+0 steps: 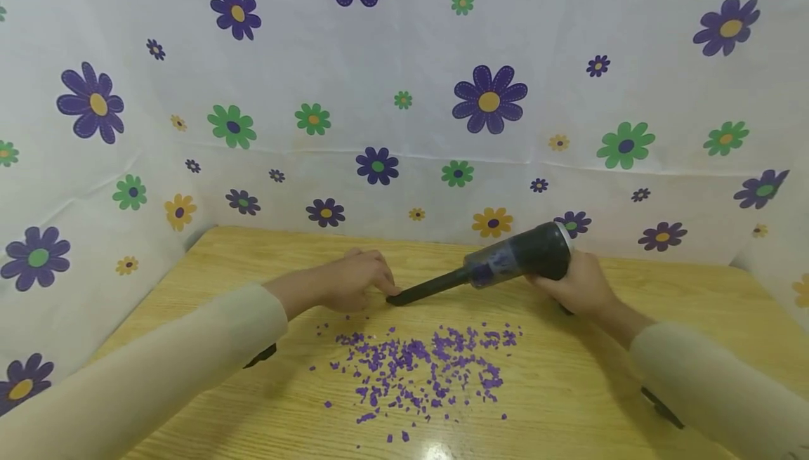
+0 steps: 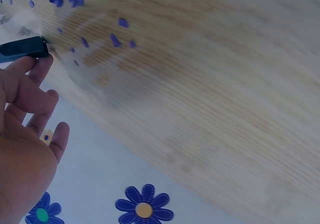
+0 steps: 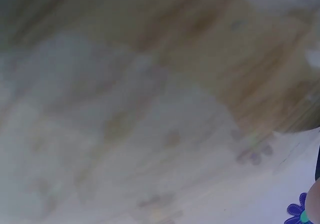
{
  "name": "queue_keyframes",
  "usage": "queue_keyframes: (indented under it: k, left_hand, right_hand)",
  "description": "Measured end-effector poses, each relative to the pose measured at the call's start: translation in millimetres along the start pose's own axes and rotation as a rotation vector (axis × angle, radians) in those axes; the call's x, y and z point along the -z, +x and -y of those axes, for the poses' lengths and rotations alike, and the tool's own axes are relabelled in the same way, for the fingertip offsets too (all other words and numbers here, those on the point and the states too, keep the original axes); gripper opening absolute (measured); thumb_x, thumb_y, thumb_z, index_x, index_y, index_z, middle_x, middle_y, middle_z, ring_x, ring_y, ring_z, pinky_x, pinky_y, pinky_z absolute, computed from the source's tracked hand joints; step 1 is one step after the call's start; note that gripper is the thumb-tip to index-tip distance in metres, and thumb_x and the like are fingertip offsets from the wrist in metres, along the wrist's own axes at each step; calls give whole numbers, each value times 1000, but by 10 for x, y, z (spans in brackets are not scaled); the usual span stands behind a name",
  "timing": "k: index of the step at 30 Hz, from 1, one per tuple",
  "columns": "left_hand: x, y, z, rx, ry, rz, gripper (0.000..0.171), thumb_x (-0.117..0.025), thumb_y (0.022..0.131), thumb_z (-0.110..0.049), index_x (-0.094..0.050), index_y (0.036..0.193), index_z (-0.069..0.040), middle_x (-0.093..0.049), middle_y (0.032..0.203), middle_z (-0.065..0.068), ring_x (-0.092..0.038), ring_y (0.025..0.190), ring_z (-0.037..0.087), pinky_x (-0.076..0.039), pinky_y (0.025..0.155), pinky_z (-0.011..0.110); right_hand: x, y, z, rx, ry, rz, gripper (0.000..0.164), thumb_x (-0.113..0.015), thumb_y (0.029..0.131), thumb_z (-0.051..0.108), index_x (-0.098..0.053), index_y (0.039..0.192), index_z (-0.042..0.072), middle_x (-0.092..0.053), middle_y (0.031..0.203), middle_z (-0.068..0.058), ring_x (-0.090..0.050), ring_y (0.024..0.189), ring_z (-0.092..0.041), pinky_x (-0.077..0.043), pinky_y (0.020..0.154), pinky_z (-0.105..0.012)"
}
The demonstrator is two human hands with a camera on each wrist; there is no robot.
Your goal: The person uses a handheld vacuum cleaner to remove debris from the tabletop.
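Note:
A dark handheld vacuum cleaner [image 1: 518,255] with a clear dust cup and a long narrow nozzle [image 1: 430,287] slants down to the left, close over the table. My right hand [image 1: 584,284] grips its handle end; in the right wrist view only a bit of that hand [image 3: 314,201] shows at the edge. With a fingertip my left hand [image 1: 354,279] touches the nozzle's tip, its other fingers loosely bent. The left wrist view has the nozzle end [image 2: 25,48] resting against a finger of the left hand [image 2: 27,139]. Purple paper bits [image 1: 413,355] lie scattered nearer to me.
Under everything is a wood-grain table [image 1: 253,376]. A white cloth [image 1: 404,46] printed with purple, green and yellow flowers hangs behind it and along both sides. Some stray purple bits [image 1: 397,437] lie toward the table's near side.

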State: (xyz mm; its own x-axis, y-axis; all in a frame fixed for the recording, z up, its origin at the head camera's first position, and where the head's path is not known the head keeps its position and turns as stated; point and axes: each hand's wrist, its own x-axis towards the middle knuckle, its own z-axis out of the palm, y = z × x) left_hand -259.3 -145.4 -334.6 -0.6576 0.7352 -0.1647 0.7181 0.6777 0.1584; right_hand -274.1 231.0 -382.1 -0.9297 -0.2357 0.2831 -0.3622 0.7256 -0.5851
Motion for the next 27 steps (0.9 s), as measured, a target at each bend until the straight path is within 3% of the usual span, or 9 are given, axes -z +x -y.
queue_keyframes:
  k: [9,20,27]
  left_hand:
    - [-54,-118,154,8,7,-33,46,-66,77,-2,-65,119,-20,-65,115,-2,-49,114,21,-32,100,50]
    - [-97,-318,330,46,-6,-61,59,-55,70,13,-65,118,-20,-65,113,-2,-50,113,22,-32,100,53]
    - [-109,-385,293,19,-45,-68,66,-47,64,19,-67,116,-18,-65,112,-1,-50,114,23,-34,99,57]
  right_hand:
    - [-133,61,94,31,18,-13,51,-76,76,27,-55,117,5,-64,78,-6,-54,66,-17,-44,64,-31]
    - [-275,165,284,40,29,17,51,-76,76,30,-57,116,5,-63,79,-6,-54,69,-18,-44,65,-30]
    - [-282,172,300,29,29,47,45,-75,76,31,-59,109,5,-63,75,-5,-54,67,-17,-45,64,-29]
